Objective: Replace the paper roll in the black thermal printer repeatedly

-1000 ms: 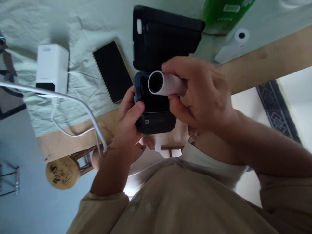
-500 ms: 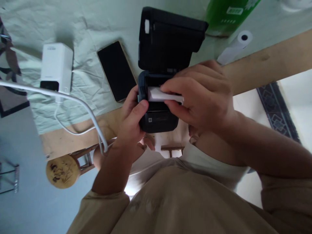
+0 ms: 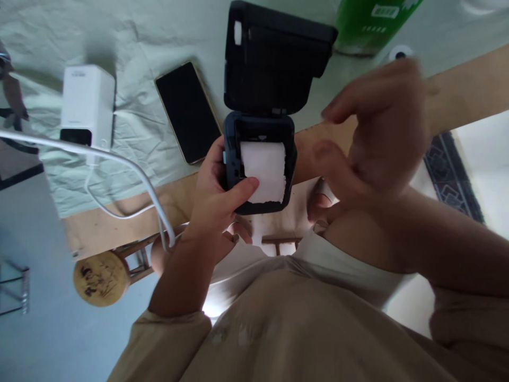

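Note:
A small black label printer (image 3: 292, 138) sits in my left hand (image 3: 217, 193), its hinged lid (image 3: 274, 58) swung up and away from me. Inside lies a white paper roll (image 3: 264, 159), with its loose end drawn over the front edge toward me. My left thumb presses on that paper while the fingers wrap the printer's left side. To the right of the printer, my right hand (image 3: 369, 127) is in the air, smeared by motion, with thumb and forefinger apart and nothing between them. It partly covers a second paper roll (image 3: 400, 53) on the table.
A phone (image 3: 189, 111) lies left of the printer on the table's pale green cloth (image 3: 139, 53). Further left stands a white power bank (image 3: 87, 101) with a white cable (image 3: 131, 164). A green container (image 3: 374, 26) is at the back right. A round stool (image 3: 101, 278) stands below.
My right hand has let go of the paper and moved right, away from the printer. The paper now lies flat over the front edge, and my left thumb has shifted onto it.

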The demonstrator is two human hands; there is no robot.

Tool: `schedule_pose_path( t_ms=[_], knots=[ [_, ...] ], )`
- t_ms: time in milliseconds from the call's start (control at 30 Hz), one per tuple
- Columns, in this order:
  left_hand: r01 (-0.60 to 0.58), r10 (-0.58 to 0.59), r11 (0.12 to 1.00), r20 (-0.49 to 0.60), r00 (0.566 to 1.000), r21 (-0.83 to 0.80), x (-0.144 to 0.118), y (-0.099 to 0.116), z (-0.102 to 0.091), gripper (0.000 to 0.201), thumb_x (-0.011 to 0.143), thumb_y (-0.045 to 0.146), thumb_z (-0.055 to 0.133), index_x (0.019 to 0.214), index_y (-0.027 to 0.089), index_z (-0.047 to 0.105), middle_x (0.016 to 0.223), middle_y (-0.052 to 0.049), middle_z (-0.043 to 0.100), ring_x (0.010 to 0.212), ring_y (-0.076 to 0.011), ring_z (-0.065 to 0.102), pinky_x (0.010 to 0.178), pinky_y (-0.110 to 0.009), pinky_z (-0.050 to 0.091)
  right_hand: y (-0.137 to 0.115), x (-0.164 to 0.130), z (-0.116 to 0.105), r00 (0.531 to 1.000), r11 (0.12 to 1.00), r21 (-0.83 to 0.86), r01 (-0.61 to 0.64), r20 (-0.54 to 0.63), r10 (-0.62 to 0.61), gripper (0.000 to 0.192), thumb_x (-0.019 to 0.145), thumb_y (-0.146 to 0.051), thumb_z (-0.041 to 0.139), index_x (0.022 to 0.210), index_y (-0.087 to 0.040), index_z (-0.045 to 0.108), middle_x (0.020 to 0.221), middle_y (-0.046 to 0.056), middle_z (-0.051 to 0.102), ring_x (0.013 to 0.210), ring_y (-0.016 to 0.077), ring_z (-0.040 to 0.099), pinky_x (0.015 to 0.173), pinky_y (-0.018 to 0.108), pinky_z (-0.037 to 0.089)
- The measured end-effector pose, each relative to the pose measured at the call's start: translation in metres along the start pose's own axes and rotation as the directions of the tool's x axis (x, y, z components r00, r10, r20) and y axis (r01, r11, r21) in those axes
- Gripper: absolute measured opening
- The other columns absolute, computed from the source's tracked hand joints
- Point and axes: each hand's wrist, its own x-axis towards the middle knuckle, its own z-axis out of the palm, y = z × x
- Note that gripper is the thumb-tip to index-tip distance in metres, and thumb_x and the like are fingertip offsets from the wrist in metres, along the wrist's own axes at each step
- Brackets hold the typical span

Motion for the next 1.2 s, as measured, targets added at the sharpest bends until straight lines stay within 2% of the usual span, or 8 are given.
schedule_pose_path(
  t_ms=[133, 233, 400, 533, 633, 733, 900, 1200],
  knots=[
    [-0.031, 0.031, 1.0, -0.002, 1.0, 0.003, 0.001, 0.0, -0.001, 0.047, 0.072, 0.029, 0.089, 0.118, 0.032, 0.076, 0.107, -0.002, 0.078, 0.095, -0.0218, 0.074, 0.079, -0.032, 0.061, 0.005, 0.004, -0.006, 0.986, 0.986, -0.032, -0.165, 0.021, 0.165, 0.056, 0.081, -0.033, 0.058, 0.136, -0.026, 0.047, 0.141, 0.01, 0.056, 0.123, 0.0243, 0.064, 0.087, 0.04, 0.051],
    [-0.025, 0.025, 1.0, 0.02, 0.999, 0.002, 0.001, 0.002, 0.0, 0.046, 0.072, 0.028, 0.089, 0.117, 0.032, 0.077, 0.105, -0.002, 0.078, 0.092, -0.02, 0.073, 0.078, -0.03, 0.061, 0.005, 0.005, -0.004, 0.943, 0.931, 0.159, -0.329, 0.107, 0.315, 0.063, 0.084, -0.038, 0.058, 0.142, -0.031, 0.038, 0.16, 0.008, 0.044, 0.138, 0.0236, 0.06, 0.1, 0.039, 0.052],
    [-0.038, 0.038, 0.999, 0.005, 0.999, 0.031, 0.001, -0.002, -0.002, 0.052, 0.071, 0.035, 0.089, 0.121, 0.031, 0.074, 0.107, -0.003, 0.076, 0.092, -0.0213, 0.073, 0.077, -0.031, 0.06, 0.012, -0.002, 0.007, 0.917, 0.74, 0.57, -0.357, 0.062, 0.395, 0.058, 0.088, -0.051, 0.058, 0.139, -0.027, 0.04, 0.16, 0.007, 0.042, 0.116, 0.0182, 0.07, 0.101, 0.037, 0.057],
    [-0.048, 0.046, 0.996, 0.03, 0.999, 0.076, 0.002, -0.005, -0.007, 0.062, 0.068, 0.046, 0.089, 0.125, 0.029, 0.071, 0.114, -0.007, 0.074, 0.105, -0.0279, 0.073, 0.088, -0.039, 0.061, 0.008, -0.008, 0.006, 0.926, 0.841, 0.389, -0.376, 0.177, 0.333, 0.034, 0.099, -0.041, 0.057, 0.131, -0.029, 0.055, 0.137, 0.004, 0.064, 0.127, 0.0208, 0.068, 0.096, 0.038, 0.055],
    [-0.044, 0.039, 0.997, 0.064, 0.997, 0.071, 0.002, -0.003, -0.006, 0.071, 0.064, 0.05, 0.092, 0.128, 0.027, 0.069, 0.117, -0.008, 0.073, 0.113, -0.0313, 0.072, 0.094, -0.041, 0.06, 0.003, -0.01, 0.005, 0.899, 0.893, 0.253, -0.373, 0.337, 0.28, 0.044, 0.1, -0.05, 0.059, 0.138, -0.028, 0.051, 0.145, 0.008, 0.064, 0.137, 0.0252, 0.063, 0.11, 0.044, 0.053],
    [-0.046, 0.045, 0.999, 0.063, 0.997, 0.015, 0.0, 0.001, -0.003, 0.064, 0.072, 0.053, 0.088, 0.128, 0.027, 0.07, 0.118, -0.008, 0.073, 0.11, -0.0288, 0.073, 0.091, -0.039, 0.061, 0.003, -0.012, 0.008, 0.889, 0.92, 0.232, -0.315, 0.411, 0.2, 0.058, 0.097, -0.054, 0.062, 0.143, -0.023, 0.044, 0.147, 0.013, 0.06, 0.123, 0.0244, 0.067, 0.108, 0.045, 0.056],
    [-0.023, 0.021, 0.999, 0.082, 0.996, 0.026, -0.003, 0.003, -0.001, 0.05, 0.082, 0.047, 0.082, 0.128, 0.029, 0.073, 0.107, -0.004, 0.071, 0.09, -0.02, 0.071, 0.069, -0.027, 0.056, 0.007, -0.014, 0.015, 0.88, 0.905, 0.216, -0.365, 0.398, 0.26, 0.058, 0.09, -0.061, 0.068, 0.131, -0.025, 0.047, 0.134, 0.011, 0.061, 0.1, 0.0213, 0.067, 0.083, 0.037, 0.06],
    [0.033, -0.033, 0.997, 0.002, 0.999, -0.065, 0.0, 0.0, 0.002, 0.041, 0.091, 0.053, 0.073, 0.123, 0.027, 0.077, 0.107, -0.004, 0.076, 0.085, -0.0166, 0.071, 0.067, -0.026, 0.056, 0.009, -0.016, 0.018, 0.886, 0.947, 0.089, -0.309, 0.39, 0.252, 0.06, 0.092, -0.062, 0.066, 0.136, -0.026, 0.047, 0.137, 0.01, 0.064, 0.103, 0.0211, 0.067, 0.088, 0.039, 0.062]
  ],
)
